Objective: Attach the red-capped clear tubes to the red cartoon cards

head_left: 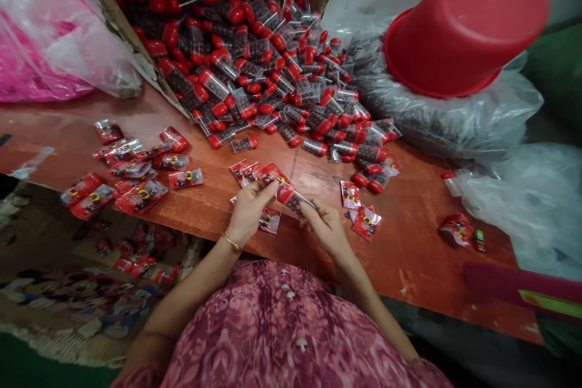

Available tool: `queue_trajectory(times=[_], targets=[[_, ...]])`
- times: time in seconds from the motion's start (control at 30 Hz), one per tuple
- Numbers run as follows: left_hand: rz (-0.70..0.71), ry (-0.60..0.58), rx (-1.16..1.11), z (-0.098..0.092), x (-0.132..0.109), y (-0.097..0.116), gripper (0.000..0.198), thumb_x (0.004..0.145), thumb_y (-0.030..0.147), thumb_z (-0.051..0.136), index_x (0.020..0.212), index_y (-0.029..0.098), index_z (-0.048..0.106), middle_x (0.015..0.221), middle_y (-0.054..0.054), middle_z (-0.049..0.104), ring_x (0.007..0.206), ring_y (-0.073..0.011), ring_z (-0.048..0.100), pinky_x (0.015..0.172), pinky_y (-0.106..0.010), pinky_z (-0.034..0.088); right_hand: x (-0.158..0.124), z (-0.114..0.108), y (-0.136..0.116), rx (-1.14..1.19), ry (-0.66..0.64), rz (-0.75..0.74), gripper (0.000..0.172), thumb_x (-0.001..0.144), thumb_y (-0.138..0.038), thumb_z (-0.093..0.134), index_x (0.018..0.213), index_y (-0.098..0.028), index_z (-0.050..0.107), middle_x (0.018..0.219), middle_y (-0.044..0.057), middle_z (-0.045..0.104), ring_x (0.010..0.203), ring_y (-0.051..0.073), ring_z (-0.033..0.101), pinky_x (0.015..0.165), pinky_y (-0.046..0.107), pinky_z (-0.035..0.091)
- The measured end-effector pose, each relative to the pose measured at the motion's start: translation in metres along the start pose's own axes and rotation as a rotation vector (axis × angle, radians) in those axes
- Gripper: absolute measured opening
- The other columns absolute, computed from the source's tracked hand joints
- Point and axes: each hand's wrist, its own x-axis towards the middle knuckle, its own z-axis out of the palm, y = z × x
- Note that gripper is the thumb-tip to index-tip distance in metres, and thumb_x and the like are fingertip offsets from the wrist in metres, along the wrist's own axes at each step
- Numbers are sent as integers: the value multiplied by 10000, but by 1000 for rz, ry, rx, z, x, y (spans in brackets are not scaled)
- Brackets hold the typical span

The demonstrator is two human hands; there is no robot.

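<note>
Between my hands is a clear tube (295,201) with dark contents and a red cap, tilted down to the right. My right hand (325,227) is closed around its clear end. The fingers of my left hand (248,212) pinch a red printed plastic sleeve (273,173) at the capped end. Whether the cap sits inside the sleeve or only against it, I cannot tell. Flat red sleeves (270,220) lie beneath and beside my left hand, partly hidden by it. A few more printed sleeves (366,222) rest just right of my right hand.
A large heap of red-capped tubes (254,66) spills from a cardboard box (131,30) onto the red-brown table (422,279). Sleeved tubes (140,195) are piled at the left. An upturned red bucket (464,30) stands on a filled plastic bag (445,124) at the right.
</note>
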Motion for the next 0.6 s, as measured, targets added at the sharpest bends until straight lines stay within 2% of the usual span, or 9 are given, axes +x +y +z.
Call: queue_trajectory(times=[0.13,0.3,0.47,0.6], targets=[[11,-29,-49,6,-2,-6,334,478,318,832,715,145,670,699,0,691,625,-100,605,682,-231,469,3,12,3,86,6,20,371,774,-561,527,792,-192,563,516,-59,464,404,79,389,394,217,300],[24,-26,-52,7,-5,-10,331,547,416,787,665,143,641,624,6,664,531,-90,567,572,-219,452,5,28,12,190,75,19,360,806,-546,495,870,-195,548,551,-72,432,399,67,352,389,212,296],[22,-45,-44,4,0,-7,304,562,383,784,670,138,642,631,-4,659,576,-104,581,618,-228,462,7,31,18,178,-2,-24,313,829,-506,505,811,-195,541,579,-62,427,475,73,375,438,210,318],[-32,-74,0,2,4,-4,274,545,346,786,647,140,638,584,2,639,504,-100,559,544,-224,462,16,32,13,236,-70,67,357,780,-559,542,759,-205,500,544,-82,408,406,60,341,394,207,325]])
